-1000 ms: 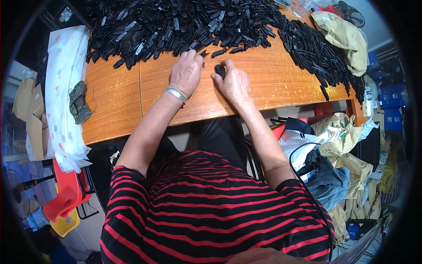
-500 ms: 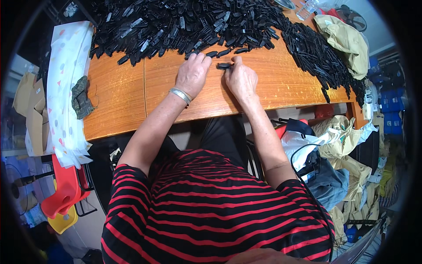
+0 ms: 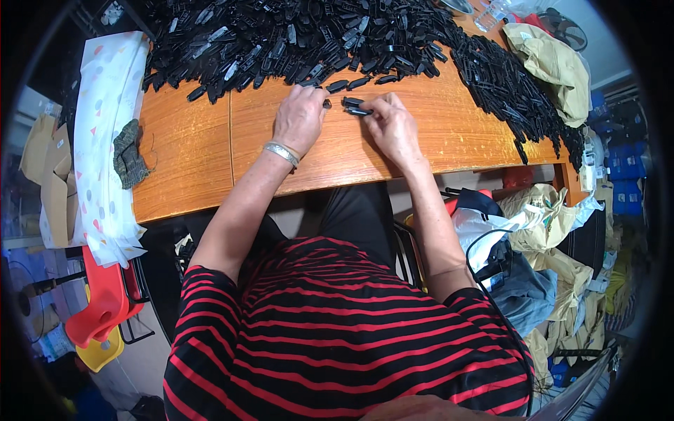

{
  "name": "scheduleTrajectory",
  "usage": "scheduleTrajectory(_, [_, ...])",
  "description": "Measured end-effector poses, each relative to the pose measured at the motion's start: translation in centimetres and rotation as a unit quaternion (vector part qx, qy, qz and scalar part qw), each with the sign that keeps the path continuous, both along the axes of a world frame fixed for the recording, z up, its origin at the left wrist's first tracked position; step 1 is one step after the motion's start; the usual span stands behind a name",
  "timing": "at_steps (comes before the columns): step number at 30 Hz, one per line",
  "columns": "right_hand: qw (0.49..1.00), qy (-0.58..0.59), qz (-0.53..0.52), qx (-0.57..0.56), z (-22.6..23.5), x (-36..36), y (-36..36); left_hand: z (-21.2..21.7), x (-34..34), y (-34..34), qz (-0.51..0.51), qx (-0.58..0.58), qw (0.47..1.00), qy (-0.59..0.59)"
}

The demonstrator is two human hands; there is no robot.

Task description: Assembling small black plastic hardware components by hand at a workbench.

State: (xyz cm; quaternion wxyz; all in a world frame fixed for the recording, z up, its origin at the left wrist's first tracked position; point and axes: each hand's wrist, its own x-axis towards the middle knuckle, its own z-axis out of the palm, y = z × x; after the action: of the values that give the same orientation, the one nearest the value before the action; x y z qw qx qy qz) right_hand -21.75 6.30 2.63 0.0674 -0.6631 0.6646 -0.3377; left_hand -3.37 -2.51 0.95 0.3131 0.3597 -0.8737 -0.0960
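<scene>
Both hands mating one black clip (image 3: 357, 107) near counter (image 3: 449, 137) far edge: right hand (image 3: 393, 126) grip pinching it, left hand (image 3: 300, 118) steadying. Next likely needs square press.

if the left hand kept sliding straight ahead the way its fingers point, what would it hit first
Probably the loose black plastic pieces lying just beyond the left hand, then the big black pile behind them. Depth is hard to judge in this view.
</scene>
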Motion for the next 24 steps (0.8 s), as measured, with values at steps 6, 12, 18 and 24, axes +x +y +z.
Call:
scheduleTrajectory(6, [0.996, 0.067, -0.048, -0.021, -0.9, 1.2, -1.0, 0.2, 0.0, 0.1, 0.022, 0.031, 0.999, -0.003])
scheduleTrajectory(12, [0.997, 0.045, -0.055, -0.021, -0.1, 1.9, -0.8, -0.7, 1.0, 0.2, -0.043, 0.395, 0.874, 0.279])
scheduleTrajectory(18, [0.893, -0.443, 0.028, 0.066, 1.2, 4.3, 0.2, 0.9, 0.5, 3.1, -0.064, 0.556, 0.701, 0.442])
scheduleTrajectory(24, [0.935, -0.351, 0.002, 0.042, 0.9, 4.8, 0.6, 0.5, 0.7, 3.5, -0.100, 0.550, 0.682, 0.471])
